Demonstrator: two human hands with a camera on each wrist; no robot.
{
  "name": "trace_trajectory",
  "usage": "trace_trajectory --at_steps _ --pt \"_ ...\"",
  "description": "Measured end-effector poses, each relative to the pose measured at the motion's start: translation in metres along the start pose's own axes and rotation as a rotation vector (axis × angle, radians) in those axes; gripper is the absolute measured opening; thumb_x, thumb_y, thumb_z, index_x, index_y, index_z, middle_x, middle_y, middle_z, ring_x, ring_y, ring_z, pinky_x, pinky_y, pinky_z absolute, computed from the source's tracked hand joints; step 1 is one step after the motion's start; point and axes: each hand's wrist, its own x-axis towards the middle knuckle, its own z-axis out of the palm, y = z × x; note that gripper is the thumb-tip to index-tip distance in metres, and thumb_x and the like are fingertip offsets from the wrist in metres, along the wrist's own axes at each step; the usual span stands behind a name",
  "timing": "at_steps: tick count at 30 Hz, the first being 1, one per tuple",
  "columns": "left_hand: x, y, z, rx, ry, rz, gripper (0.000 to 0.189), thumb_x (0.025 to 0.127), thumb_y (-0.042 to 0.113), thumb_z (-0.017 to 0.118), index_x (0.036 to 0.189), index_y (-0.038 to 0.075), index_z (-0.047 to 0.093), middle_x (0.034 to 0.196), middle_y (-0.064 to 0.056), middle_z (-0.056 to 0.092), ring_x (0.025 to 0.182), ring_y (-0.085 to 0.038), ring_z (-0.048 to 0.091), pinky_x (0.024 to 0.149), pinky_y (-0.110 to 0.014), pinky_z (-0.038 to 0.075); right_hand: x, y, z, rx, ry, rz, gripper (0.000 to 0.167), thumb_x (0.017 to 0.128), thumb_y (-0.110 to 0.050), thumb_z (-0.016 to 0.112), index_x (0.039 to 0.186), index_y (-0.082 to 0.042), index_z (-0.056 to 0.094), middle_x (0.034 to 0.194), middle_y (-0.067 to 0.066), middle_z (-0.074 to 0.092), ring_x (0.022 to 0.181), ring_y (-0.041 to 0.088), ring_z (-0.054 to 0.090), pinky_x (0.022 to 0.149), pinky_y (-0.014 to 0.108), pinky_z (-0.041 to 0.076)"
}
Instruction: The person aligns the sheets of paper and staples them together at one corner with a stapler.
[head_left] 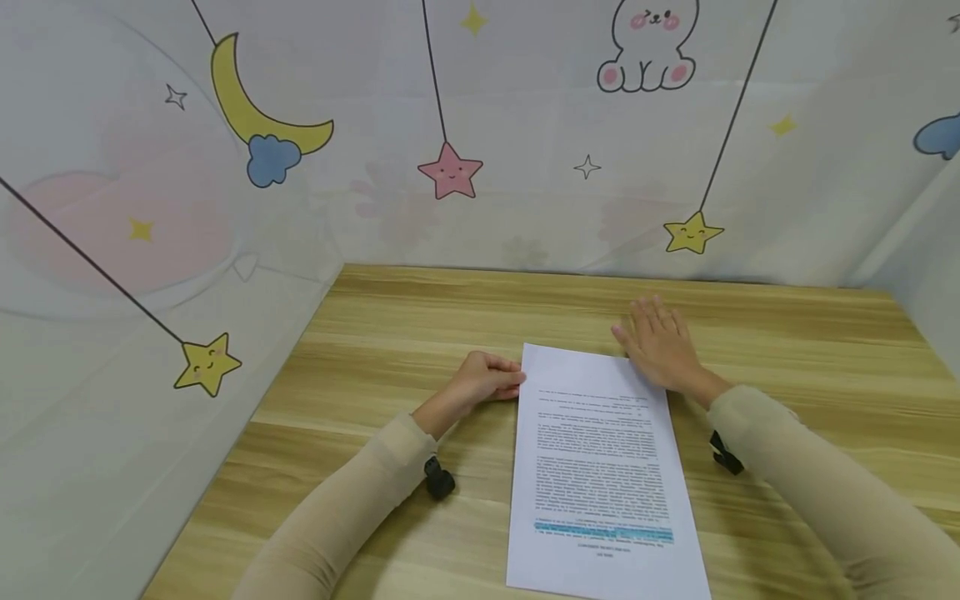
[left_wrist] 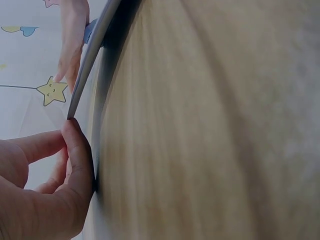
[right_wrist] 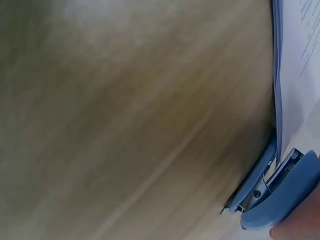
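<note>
A stack of printed paper sheets (head_left: 600, 483) lies on the table, its text upside down, with a blue highlighted band near the close end. My left hand (head_left: 487, 379) pinches the left edge close to the far corner between thumb and fingers; in the left wrist view that edge is lifted off the tabletop. At the far right corner, my right hand (head_left: 663, 350) lies with fingers stretched out, pressing from above. Beneath it, the right wrist view shows a blue stapler (right_wrist: 282, 200) with the sheets' edge between its jaws. From the head view, the stapler is hidden under the hand.
The wood-grain table (head_left: 420, 300) extends around the sheets. A white cloth backdrop (head_left: 540, 225) with printed stars and a moon stands behind it and along the left. Black wrist straps (head_left: 438, 479) sit on both sleeves.
</note>
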Motion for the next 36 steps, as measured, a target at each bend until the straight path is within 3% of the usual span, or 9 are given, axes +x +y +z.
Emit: trace_trajectory --at_steps 25,36 --pt "0.001 -0.003 -0.003 -0.026 -0.012 -0.004 0.019 0.090 -0.004 0.070 0.107 -0.013 0.067 0.087 -0.012 0.069 0.065 -0.010 0.066 0.071 -0.025 0.061 0.003 0.001 0.010 -0.026 -0.046 0.036 0.084 0.105 -0.058 0.015 0.153 0.011 0.016 0.160 0.031 0.010 0.148 0.046 0.000 0.120 0.058 -0.003" --pt "0.001 0.000 -0.004 -0.021 -0.023 -0.015 0.021 0.091 -0.005 0.070 0.110 -0.013 0.066 0.090 -0.014 0.069 0.066 -0.011 0.066 0.072 -0.025 0.061 0.005 -0.003 0.010 -0.029 -0.066 0.098 0.085 0.104 -0.059 0.011 0.154 0.009 0.013 0.160 0.030 0.008 0.148 0.046 0.000 0.120 0.057 -0.003"
